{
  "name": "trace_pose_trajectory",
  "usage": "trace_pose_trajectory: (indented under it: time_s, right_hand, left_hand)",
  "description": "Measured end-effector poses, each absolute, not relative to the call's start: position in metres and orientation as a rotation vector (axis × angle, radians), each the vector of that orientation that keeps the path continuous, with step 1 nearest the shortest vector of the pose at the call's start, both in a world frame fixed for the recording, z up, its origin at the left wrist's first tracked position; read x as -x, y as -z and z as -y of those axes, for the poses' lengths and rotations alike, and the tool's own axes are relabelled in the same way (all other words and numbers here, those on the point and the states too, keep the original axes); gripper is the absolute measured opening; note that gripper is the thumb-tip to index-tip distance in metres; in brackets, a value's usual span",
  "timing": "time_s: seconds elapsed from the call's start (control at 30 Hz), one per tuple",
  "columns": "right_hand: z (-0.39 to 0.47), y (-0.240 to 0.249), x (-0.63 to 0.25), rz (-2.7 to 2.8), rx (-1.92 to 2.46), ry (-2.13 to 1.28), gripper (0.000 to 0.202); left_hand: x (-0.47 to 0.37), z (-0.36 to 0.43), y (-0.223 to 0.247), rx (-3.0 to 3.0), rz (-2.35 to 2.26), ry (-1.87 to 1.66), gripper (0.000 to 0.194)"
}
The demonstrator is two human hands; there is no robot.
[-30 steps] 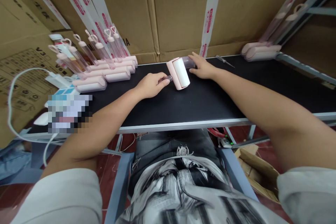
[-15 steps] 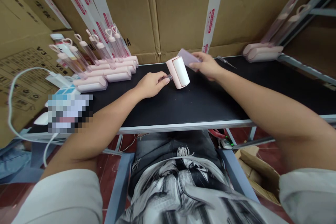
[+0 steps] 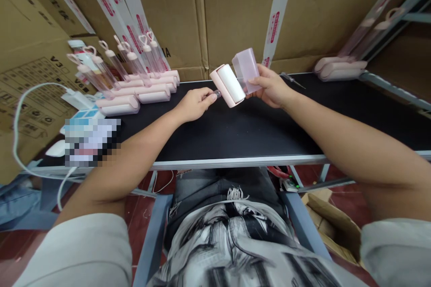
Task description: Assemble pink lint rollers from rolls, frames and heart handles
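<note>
My left hand (image 3: 195,104) is closed round the handle of a lint roller (image 3: 229,86), with its pink frame and white roll tilted above the black table. In my right hand (image 3: 272,88) is a translucent pinkish-purple roller cover (image 3: 249,71), pinched between thumb and fingers. The cover's near side stands close to the roll's upper right; I cannot tell whether they touch. Most of the handle is hidden in my left fist. Several similar pink lint rollers (image 3: 153,95) with clear handles and looped ends stand at the table's left.
More pink rollers (image 3: 341,71) stand at the right end. A thin pointed tool (image 3: 293,80) lies behind my right hand. At left are a power strip (image 3: 81,119), a white cable (image 3: 16,130) and a blurred-out device (image 3: 92,143). Cardboard (image 3: 235,18) walls the back.
My right hand has turned the cover more upright, so its broad face shows. The roller in my left hand has tilted further, its lower end swinging right.
</note>
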State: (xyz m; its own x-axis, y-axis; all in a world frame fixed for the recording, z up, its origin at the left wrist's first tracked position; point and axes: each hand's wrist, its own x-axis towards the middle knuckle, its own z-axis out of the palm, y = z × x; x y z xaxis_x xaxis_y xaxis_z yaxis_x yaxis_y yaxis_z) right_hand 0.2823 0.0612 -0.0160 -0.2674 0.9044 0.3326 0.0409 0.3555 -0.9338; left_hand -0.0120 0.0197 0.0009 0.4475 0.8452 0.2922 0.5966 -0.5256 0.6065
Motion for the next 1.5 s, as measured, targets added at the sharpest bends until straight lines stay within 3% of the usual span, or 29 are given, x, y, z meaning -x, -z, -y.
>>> trace_pose_trajectory:
  time_s: [1.5]
  right_hand:
    - [-0.039,0.026,-0.266,1.780,0.725,-1.322,0.089]
  left_hand:
    - [0.011,-0.020,0.005,-2.300,-1.120,-0.777,0.044]
